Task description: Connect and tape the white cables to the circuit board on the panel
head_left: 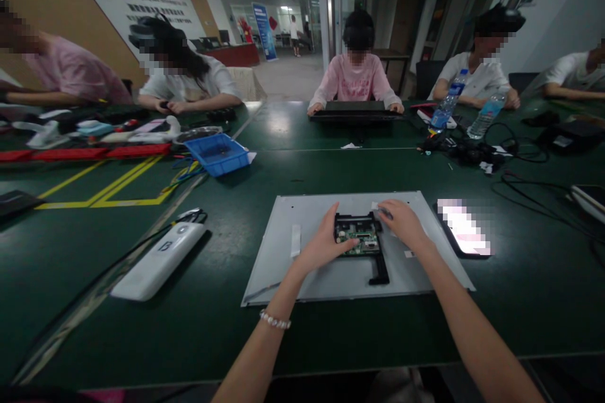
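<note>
A flat grey-white metal panel (pixel 321 283) lies on the green table in front of me. On it sits a green circuit board (pixel 362 244) in a black plastic frame (pixel 380 267), which has an arm reaching down at its right. My left hand (pixel 329 240) grips the frame's left side, its thumb lying across the board's lower edge. At the frame's upper right corner, my right hand (pixel 399 220) has its fingers pinched together around a small dark thing, too small to name. A white strip (pixel 295 240) is stuck on the panel left of my left hand.
A lit phone (pixel 466 228) lies right of the panel, a white power bank (pixel 161 261) with cables to the left. Farther back are a blue tray (pixel 218 154), water bottles (pixel 486 113) and tangled black cables (pixel 472 151). Several people sit across the table; one holds a black panel (pixel 357 114).
</note>
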A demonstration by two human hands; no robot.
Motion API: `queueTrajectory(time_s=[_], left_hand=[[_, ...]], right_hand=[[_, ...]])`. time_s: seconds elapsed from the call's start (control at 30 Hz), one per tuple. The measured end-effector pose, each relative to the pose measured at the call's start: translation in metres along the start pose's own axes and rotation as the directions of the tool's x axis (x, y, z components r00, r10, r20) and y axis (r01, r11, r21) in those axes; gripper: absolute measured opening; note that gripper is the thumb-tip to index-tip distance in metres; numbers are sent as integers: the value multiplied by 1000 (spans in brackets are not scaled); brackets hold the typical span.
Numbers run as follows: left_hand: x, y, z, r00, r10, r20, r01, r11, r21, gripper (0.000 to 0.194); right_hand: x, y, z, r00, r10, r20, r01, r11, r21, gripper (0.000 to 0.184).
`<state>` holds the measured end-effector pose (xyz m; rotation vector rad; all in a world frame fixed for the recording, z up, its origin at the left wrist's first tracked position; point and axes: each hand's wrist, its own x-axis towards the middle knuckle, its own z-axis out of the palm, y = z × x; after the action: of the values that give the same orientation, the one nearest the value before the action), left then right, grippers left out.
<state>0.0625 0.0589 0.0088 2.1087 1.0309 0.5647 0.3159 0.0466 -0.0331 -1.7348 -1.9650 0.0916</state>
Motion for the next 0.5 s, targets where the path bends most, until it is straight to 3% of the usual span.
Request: queueTrajectory(time_s=[0.23,0.37,0.5], left_hand=[[-1,-12,-1,990,61,130,-59,998,-19,110],[0,-14,2,992,47,114,-54,997,59,108],[2,-16,4,994,46,97,-53,996,70,106]], right_hand=[[10,-9,0,997,-28,71,38,989,-144,23],[11,-9,1,999,-12,44,19,986,-167,23],[12,-14,-1,999,9,-37,-12,997,-83,25]])
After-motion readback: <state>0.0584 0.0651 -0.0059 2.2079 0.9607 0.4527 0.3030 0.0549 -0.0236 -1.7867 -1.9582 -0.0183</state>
